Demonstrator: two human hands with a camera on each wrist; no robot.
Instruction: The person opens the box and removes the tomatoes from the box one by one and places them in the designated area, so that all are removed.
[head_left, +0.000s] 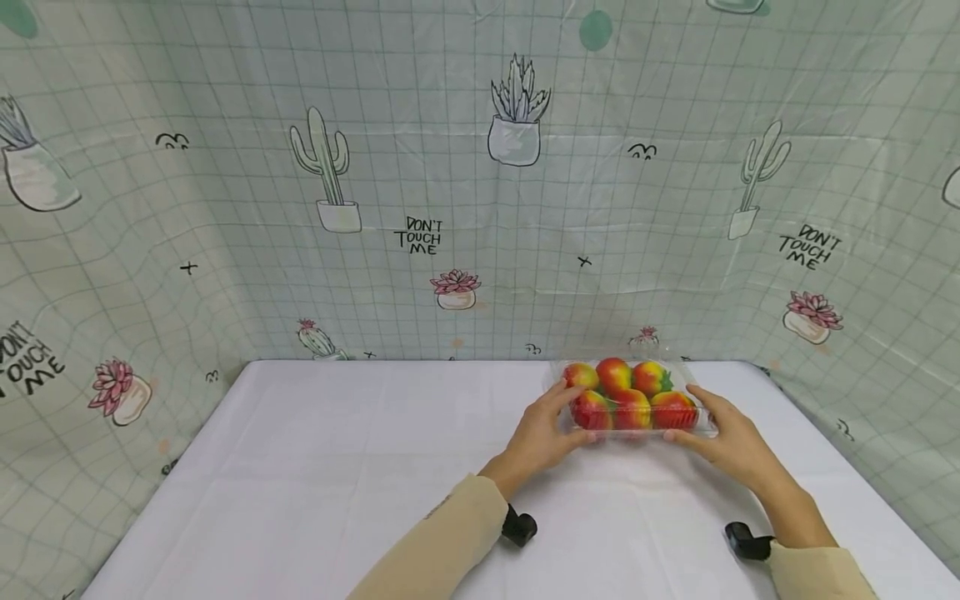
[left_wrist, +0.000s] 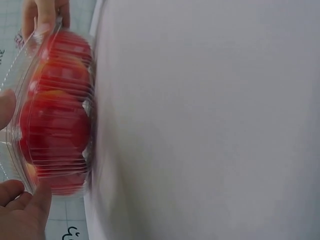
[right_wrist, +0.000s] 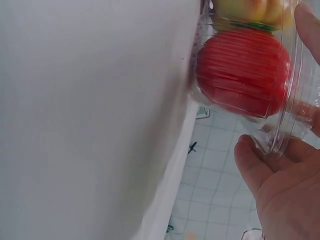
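A clear plastic clamshell box stands at the far right part of the table, with several red-and-yellow fruits inside; their kind is not certain, though one shows a green leaf. My left hand grips the box's left end, thumb along the near side and fingers behind. At the opposite end my right hand holds it the same way. The ribbed wall shows red fruits close up in the left wrist view. Fingers curl at the box's corner in the right wrist view.
A white-covered table spreads under the arms. Behind it and at both sides hangs a grid-patterned curtain printed with potted cacti. The box sits near the table's back edge. Black wrist cameras are strapped above both sleeves.
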